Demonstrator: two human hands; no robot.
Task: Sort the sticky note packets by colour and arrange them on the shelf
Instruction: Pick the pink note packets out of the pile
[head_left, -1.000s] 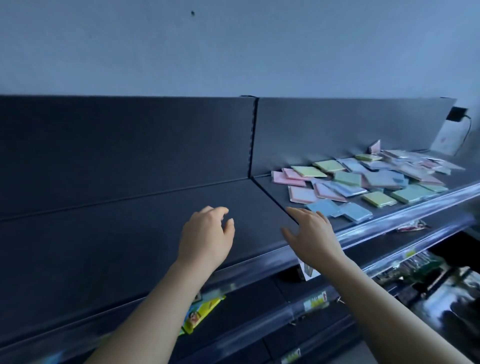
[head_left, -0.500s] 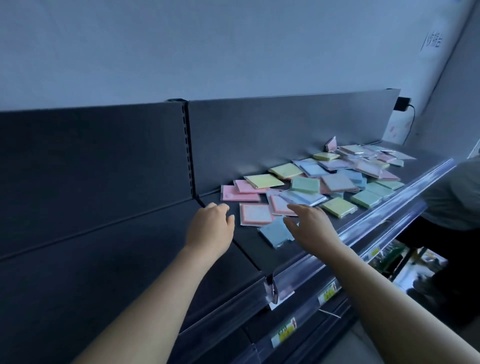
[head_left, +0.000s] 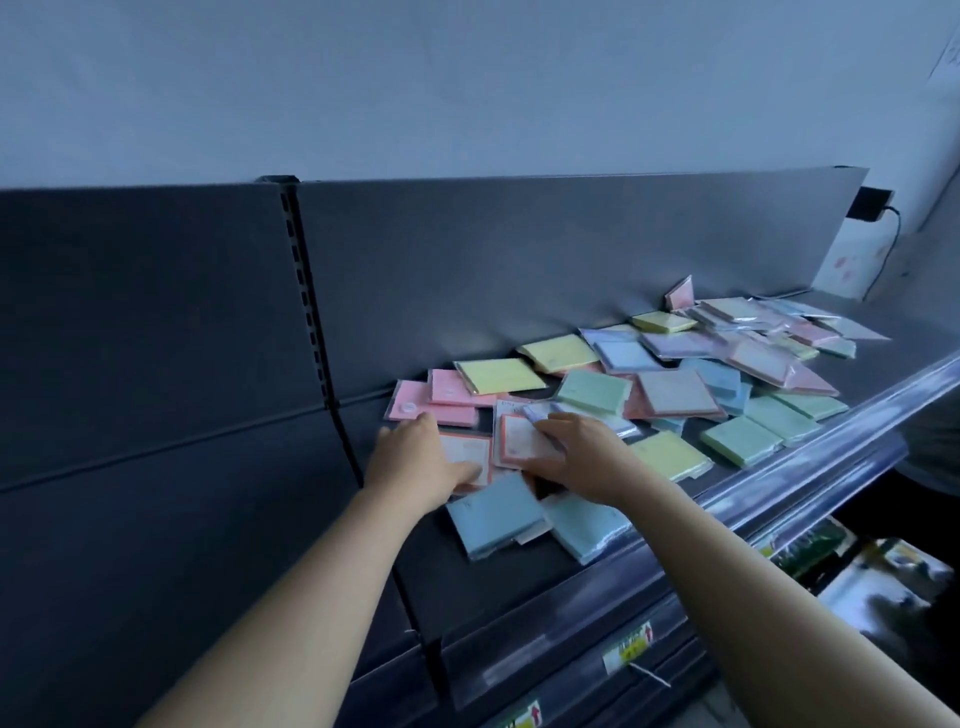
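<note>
Several sticky note packets in pink, yellow, green, blue and lilac lie jumbled on the dark shelf (head_left: 493, 597). My left hand (head_left: 415, 462) grips a pink-edged packet (head_left: 467, 454) at the pile's left end, thumb across its near edge. Right beside it, my right hand (head_left: 582, 452) holds a second pink-edged packet (head_left: 517, 441) between fingers and thumb. Two blue packets (head_left: 493, 519) lie just in front of both hands. Two plain pink packets (head_left: 415, 402) sit behind my left hand, and a yellow packet (head_left: 498, 375) lies beyond them.
The shelf section on the left (head_left: 208, 519) holds nothing, split off by a slotted upright (head_left: 306, 291). A clear price rail (head_left: 779, 478) runs along the front edge. A black plug (head_left: 872, 203) sits on the wall at the far right. Lower shelves carry packaged goods (head_left: 810, 545).
The view swung right, so the pile now sits in the middle. Both hands moved forward from the bare shelf onto the pile's left end, and each took hold of a pink-edged packet.
</note>
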